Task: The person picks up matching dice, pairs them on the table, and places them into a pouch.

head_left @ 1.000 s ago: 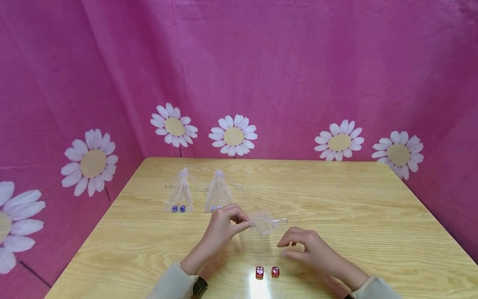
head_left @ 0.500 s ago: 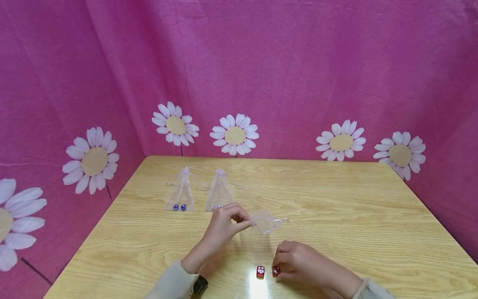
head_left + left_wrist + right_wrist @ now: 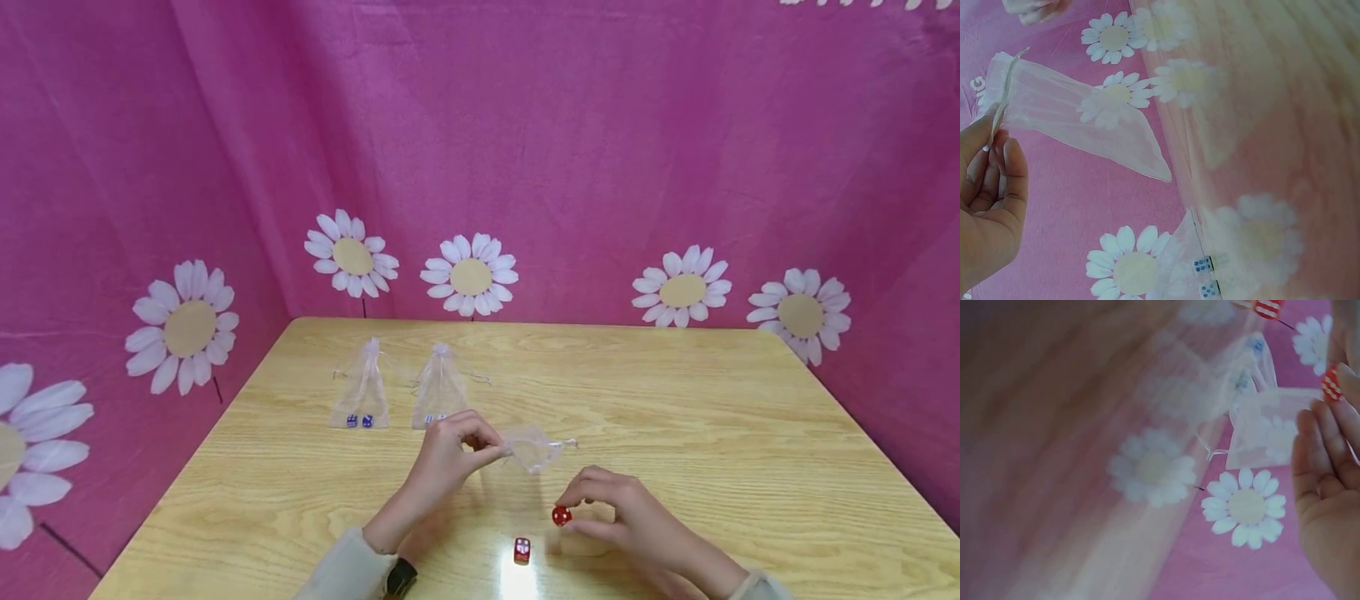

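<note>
My left hand [image 3: 450, 450] pinches the gathered edge of a sheer white organza drawstring bag [image 3: 534, 450] above the table. The left wrist view shows this bag [image 3: 1079, 103] hanging from thumb and fingertips, its cord at the top, no dice visible in it. Between thumb and fingertips of my right hand [image 3: 630, 512] is a red die [image 3: 562, 516] with white pips, lifted off the tabletop just below and right of the bag. In the right wrist view the same die [image 3: 1332, 384] shows at the fingertips. A second red die [image 3: 522, 550] lies on the table nearer me.
Farther back on the wooden table [image 3: 675, 392] lie two more sheer bags. The left bag [image 3: 360, 387] has two blue dice [image 3: 359, 421] at its bottom; the other bag [image 3: 441, 383] has white dice [image 3: 430, 418], partly behind my left hand. A pink daisy-print cloth [image 3: 570, 167] surrounds the table.
My right hand came down to the right-hand red die, took hold of it and raised it toward the bag. My left hand stays in place with the bag.
</note>
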`<state>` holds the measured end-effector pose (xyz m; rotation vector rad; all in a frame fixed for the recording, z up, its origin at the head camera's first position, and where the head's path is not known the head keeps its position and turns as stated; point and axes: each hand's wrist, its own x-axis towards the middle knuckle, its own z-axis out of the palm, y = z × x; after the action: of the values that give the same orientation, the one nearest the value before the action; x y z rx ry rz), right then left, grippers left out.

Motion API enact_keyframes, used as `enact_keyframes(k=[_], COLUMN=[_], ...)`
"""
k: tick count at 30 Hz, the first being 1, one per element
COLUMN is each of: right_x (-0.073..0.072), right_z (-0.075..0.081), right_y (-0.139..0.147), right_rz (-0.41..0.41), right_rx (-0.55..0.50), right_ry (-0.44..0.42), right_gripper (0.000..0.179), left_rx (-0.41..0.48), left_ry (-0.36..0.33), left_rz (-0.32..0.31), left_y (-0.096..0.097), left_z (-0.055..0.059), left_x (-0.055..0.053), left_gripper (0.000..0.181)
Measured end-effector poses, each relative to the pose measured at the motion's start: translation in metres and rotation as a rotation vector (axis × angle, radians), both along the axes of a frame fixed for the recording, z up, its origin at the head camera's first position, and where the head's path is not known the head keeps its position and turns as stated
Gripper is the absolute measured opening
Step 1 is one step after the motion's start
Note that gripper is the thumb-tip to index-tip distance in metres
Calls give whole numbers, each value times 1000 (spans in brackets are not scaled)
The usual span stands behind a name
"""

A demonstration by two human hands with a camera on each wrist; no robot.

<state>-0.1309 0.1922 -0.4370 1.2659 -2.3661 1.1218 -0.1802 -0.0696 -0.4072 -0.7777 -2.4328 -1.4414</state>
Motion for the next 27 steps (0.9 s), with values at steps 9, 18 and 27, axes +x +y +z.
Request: enact_keyframes(k=[9, 18, 27], right_x=[5, 4, -6], right_z=[1, 5, 21], right_y=[17, 23, 5], right_rz=[-147, -168, -145], right_rx=[-242, -296, -274], right_ry=[-173, -228, -137], right_gripper=[25, 22, 27], left_rx=[1, -1, -9], left_ry=[-7, 30, 20], left_rz=[6, -10, -40], left_y=[-1, 0, 4], left_z=[1, -2, -4], left_x=[1, 0, 1], left_gripper=[6, 8, 9])
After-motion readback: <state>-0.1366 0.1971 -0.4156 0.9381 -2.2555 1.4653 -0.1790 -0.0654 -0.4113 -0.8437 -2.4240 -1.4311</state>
